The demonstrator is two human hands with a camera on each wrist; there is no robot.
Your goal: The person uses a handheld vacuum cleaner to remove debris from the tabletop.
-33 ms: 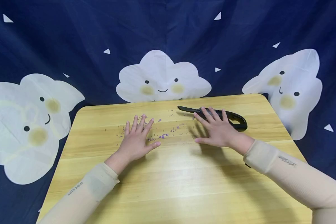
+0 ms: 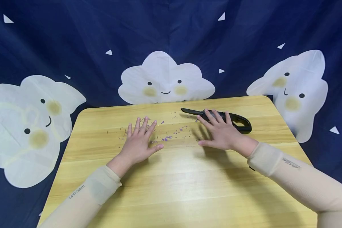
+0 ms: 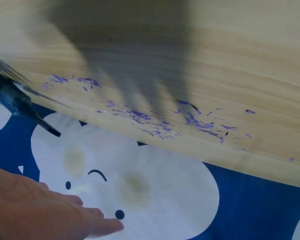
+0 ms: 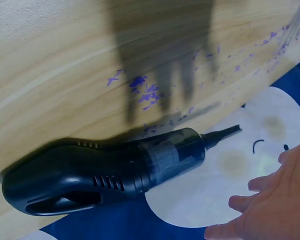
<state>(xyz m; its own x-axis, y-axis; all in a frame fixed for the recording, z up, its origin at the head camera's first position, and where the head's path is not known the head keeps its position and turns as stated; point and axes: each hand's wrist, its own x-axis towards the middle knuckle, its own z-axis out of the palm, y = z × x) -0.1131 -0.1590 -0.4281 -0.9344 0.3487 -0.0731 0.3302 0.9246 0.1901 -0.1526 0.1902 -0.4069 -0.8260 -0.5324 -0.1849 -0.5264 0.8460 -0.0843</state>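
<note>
My left hand (image 2: 136,146) is held above the table with its fingers spread, over the left part of a scatter of purple paper-like scraps (image 2: 166,138). Fingers spread as well, my right hand (image 2: 220,133) hovers in front of a black handheld vacuum cleaner (image 2: 239,122) and hides part of its body. Neither hand holds anything. In the right wrist view the vacuum cleaner (image 4: 120,165) lies on its side, its clear dust cup and narrow nozzle toward the scraps (image 4: 147,92). The left wrist view shows scraps (image 3: 140,117) under the hand's shadow.
The light wooden table (image 2: 171,196) has rounded far corners. Behind it hangs a dark blue curtain (image 2: 171,28) printed with smiling white clouds (image 2: 165,79) and small white triangles. Both forearms wear beige sleeves (image 2: 102,183).
</note>
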